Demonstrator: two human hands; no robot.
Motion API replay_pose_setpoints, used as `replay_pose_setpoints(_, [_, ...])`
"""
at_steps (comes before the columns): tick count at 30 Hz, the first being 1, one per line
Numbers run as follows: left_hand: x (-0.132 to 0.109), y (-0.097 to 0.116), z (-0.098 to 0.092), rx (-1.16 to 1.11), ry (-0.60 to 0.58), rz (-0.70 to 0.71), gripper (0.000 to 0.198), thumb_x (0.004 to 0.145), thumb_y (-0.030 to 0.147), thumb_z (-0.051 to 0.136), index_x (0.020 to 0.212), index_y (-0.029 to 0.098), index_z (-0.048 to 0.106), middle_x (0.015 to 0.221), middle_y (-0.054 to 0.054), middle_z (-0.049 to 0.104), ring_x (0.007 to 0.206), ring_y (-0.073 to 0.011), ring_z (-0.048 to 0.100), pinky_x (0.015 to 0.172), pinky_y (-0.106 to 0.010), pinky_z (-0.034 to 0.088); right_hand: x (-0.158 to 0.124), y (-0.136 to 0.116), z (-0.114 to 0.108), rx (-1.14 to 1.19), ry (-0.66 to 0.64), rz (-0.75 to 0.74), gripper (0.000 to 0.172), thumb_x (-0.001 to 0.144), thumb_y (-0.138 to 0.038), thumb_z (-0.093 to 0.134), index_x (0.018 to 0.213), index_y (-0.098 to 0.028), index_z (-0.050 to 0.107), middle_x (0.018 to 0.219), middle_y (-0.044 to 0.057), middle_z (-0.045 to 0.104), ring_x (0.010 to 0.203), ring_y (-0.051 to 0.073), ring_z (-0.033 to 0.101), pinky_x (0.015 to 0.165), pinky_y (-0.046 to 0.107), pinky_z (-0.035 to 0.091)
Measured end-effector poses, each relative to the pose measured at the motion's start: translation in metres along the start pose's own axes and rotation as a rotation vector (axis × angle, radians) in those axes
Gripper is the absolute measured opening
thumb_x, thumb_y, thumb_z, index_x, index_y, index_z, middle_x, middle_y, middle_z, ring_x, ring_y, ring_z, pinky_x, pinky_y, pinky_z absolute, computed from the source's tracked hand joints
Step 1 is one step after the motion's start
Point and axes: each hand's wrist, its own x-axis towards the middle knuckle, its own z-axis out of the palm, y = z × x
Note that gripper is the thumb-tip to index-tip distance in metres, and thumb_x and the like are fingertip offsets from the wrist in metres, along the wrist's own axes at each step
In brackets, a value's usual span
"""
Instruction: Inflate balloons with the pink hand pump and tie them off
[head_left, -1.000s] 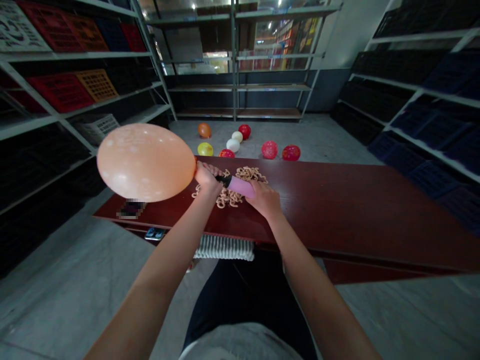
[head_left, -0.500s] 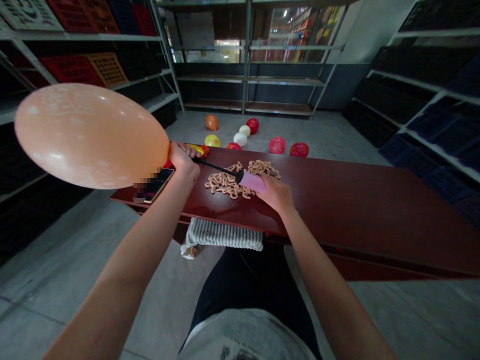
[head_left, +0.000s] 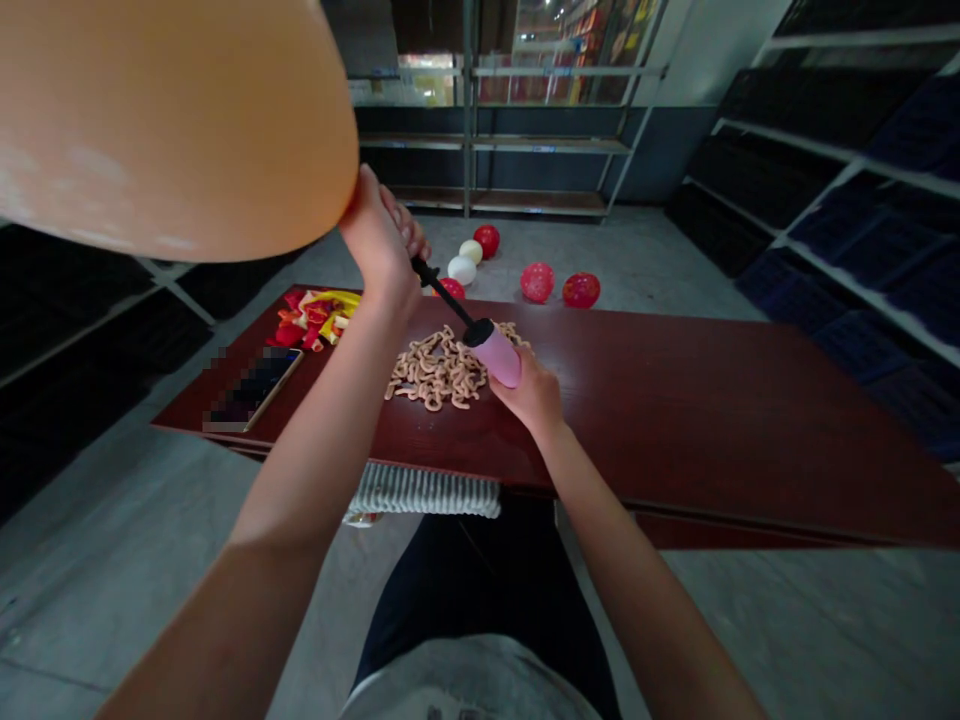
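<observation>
In the head view, your left hand (head_left: 384, 235) clasps a swollen, glossy peach-orange balloon (head_left: 180, 130) by its base, upper left and partly out of frame; your right hand (head_left: 532, 390) grips a pink, black-rodded pump (head_left: 493, 352) above the dark-red table (head_left: 712, 400).

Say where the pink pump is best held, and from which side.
Probably hold the pump by its pink barrel, from the right, where the right grip is closed: a smooth cylinder angled toward that side. The thin black rod leads left to the left grip at the orange balloon, so that side is occupied.
</observation>
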Motion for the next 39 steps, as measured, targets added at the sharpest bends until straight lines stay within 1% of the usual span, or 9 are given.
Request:
replay_pose_setpoints(3, [-0.015,-0.036,0.021,0.049,-0.039,-0.027,0.045,0.104,0.037,0.042,0.066,0.022,0.026,0.049,0.007,0.016,0.032,-0.0051,0.021,0.036,-0.02,0.015,0.001,0.0,0.0,-0.001,0.013,0.077,0.051,0.083,-0.046,0.061,0.124,-0.016,0.054,0.102,0.012,0.074,0.083,0.028,0.071,0.069,0.034,0.049])
replay_pose_setpoints(7, [-0.031,-0.079,0.03,0.154,-0.042,-0.104,0.044,0.103,0.025,0.042,0.062,0.022,0.027,0.046,0.006,0.017,0.03,-0.0062,0.022,0.034,-0.022,0.013,0.004,-0.001,-0.002,-0.007,0.017,0.158,0.048,0.086,-0.047,0.057,0.122,-0.016,0.053,0.102,0.012,0.074,0.083,0.029,0.071,0.067,0.033,0.047])
replay_pose_setpoints(10, [-0.032,-0.093,0.026,0.152,-0.024,-0.116,0.043,0.101,0.026,0.043,0.061,0.022,0.028,0.044,0.006,0.019,0.03,-0.0076,0.021,0.033,-0.023,0.014,0.005,-0.002,-0.004,-0.03,0.012,0.185,0.045,0.086,-0.045,0.057,0.121,-0.016,0.053,0.102,0.011,0.074,0.084,0.029,0.071,0.067,0.032,0.047])
replay_pose_setpoints(13, [-0.026,-0.092,0.018,0.124,-0.009,-0.131,0.045,0.1,0.031,0.046,0.061,0.023,0.028,0.045,0.006,0.019,0.03,-0.0088,0.02,0.034,-0.025,0.014,0.006,-0.003,-0.003,-0.065,-0.008,0.176,0.045,0.085,-0.045,0.059,0.12,-0.016,0.054,0.102,0.011,0.074,0.084,0.028,0.071,0.067,0.031,0.046])
replay_pose_setpoints(19, [-0.011,-0.075,-0.023,0.015,0.138,-0.219,0.041,0.102,0.018,0.037,0.064,0.022,0.023,0.047,0.006,0.013,0.035,-0.0094,0.015,0.041,-0.027,0.014,0.004,-0.008,-0.004,-0.121,-0.027,0.054,0.041,0.085,-0.043,0.062,0.119,-0.021,0.058,0.101,0.007,0.074,0.087,0.024,0.071,0.067,0.029,0.045])
replay_pose_setpoints(24, [-0.001,-0.046,-0.068,-0.029,0.213,-0.162,0.038,0.095,0.012,0.038,0.062,0.02,0.021,0.048,0.006,0.016,0.038,-0.0093,0.017,0.044,-0.026,0.017,0.0,-0.014,-0.008,-0.122,-0.061,-0.07,0.038,0.083,-0.036,0.065,0.119,-0.024,0.062,0.105,0.006,0.074,0.094,0.022,0.07,0.071,0.028,0.046])
replay_pose_setpoints(28, [0.006,-0.013,-0.086,-0.045,0.26,-0.089,0.036,0.09,0.014,0.039,0.06,0.02,0.021,0.047,0.006,0.016,0.036,-0.0096,0.018,0.041,-0.025,0.019,-0.002,-0.016,-0.009,-0.118,-0.073,-0.106,0.038,0.083,-0.034,0.066,0.119,-0.024,0.063,0.108,0.005,0.074,0.095,0.021,0.07,0.073,0.028,0.048])
replay_pose_setpoints(34, [0.017,0.039,-0.093,-0.056,0.279,-0.028,0.039,0.096,0.021,0.039,0.061,0.02,0.02,0.045,0.007,0.016,0.033,-0.0085,0.02,0.038,-0.023,0.021,-0.003,-0.014,-0.006,-0.086,-0.065,-0.148,0.041,0.083,-0.037,0.067,0.121,-0.024,0.063,0.111,0.004,0.074,0.096,0.021,0.07,0.075,0.029,0.049])
replay_pose_setpoints(39, [0.008,0.057,-0.067,-0.004,0.193,0.014,0.043,0.101,0.026,0.036,0.061,0.021,0.021,0.043,0.006,0.017,0.033,-0.0086,0.019,0.037,-0.023,0.022,-0.003,-0.011,-0.002,-0.046,-0.017,-0.162,0.043,0.081,-0.037,0.069,0.121,-0.023,0.063,0.109,0.005,0.075,0.093,0.022,0.072,0.074,0.03,0.05])
